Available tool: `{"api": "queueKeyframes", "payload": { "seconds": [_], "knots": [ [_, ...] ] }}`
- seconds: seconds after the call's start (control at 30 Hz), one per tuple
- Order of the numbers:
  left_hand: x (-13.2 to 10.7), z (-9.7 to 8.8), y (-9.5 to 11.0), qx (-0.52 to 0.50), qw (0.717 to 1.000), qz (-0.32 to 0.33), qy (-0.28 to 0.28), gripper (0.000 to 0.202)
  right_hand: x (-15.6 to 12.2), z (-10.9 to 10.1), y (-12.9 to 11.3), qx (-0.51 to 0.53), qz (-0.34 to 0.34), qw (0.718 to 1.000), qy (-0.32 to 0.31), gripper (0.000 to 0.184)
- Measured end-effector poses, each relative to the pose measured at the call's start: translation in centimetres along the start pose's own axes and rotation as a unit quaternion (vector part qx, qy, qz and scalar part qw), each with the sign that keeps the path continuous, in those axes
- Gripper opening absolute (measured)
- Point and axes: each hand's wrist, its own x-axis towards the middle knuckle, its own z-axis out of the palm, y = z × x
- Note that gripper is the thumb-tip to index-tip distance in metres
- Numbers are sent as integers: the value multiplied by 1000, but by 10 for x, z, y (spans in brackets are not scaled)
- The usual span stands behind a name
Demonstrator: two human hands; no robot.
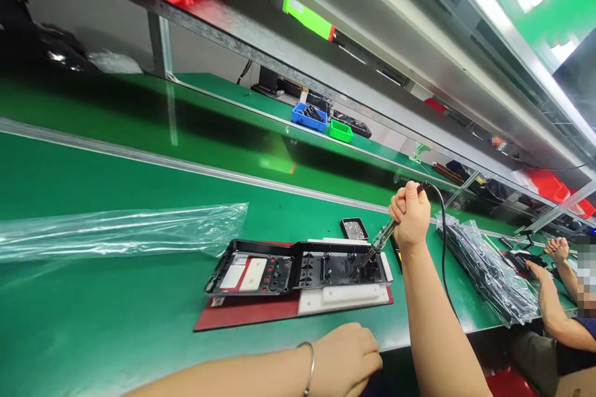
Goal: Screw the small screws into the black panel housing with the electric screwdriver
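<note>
My right hand (pixel 412 214) is wrapped around an electric screwdriver (pixel 382 237), its cord leaving the top. The tool slants down to the left, its bit inside the right part of a long black plastic housing (pixel 298 267). Whether the tip sits on a screw is too small to tell. The housing lies open side up on a red and white fixture (pixel 251 316). Nearer the table's front edge is my left hand (pixel 349 353), back upward, fingers curled and fingertips hidden. A small black tray of screws (pixel 354 229) stands just behind the housing.
A clear plastic bag (pixel 125 232) lies at left on the green table (pixel 116 304). Bagged black parts (pixel 488 270) lie at right, beside a co-worker's hands (pixel 556 250). Blue (pixel 309 116) and green bins (pixel 341 131) sit behind; a shelf (pixel 261 43) hangs overhead.
</note>
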Motion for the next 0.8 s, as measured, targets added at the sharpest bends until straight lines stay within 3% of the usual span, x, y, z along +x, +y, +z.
{"api": "queueKeyframes", "payload": {
  "seconds": [0.1, 0.17, 0.3, 0.4, 0.5, 0.67, 0.8],
  "knots": [
    [-35, -48, 10, 66, 995, -65, 39, 9, -2, -4, 1, 3, -11, 1000, 6, 60],
    [-74, -78, 16, 122, 978, -149, 83, 17, -2, -7, 2, 8, -17, 1000, 4, 59],
    [-152, -121, 16, 248, 904, -296, 182, 18, -1, -12, 6, 20, -31, 999, -4, 53],
    [-178, -126, 13, 298, 854, -380, 193, 25, -1, -17, 7, 28, -45, 999, -3, 48],
    [-174, -117, 10, 312, 835, -425, 158, 27, -2, -21, 6, 27, -55, 998, -6, 47],
    [-167, -107, 13, 305, 834, -443, 120, 32, -3, -20, 3, 24, -61, 998, -15, 48],
    [-169, -115, 27, 330, 847, -403, 110, 27, -3, -17, 5, 32, -56, 998, -21, 52]
  ]
}}
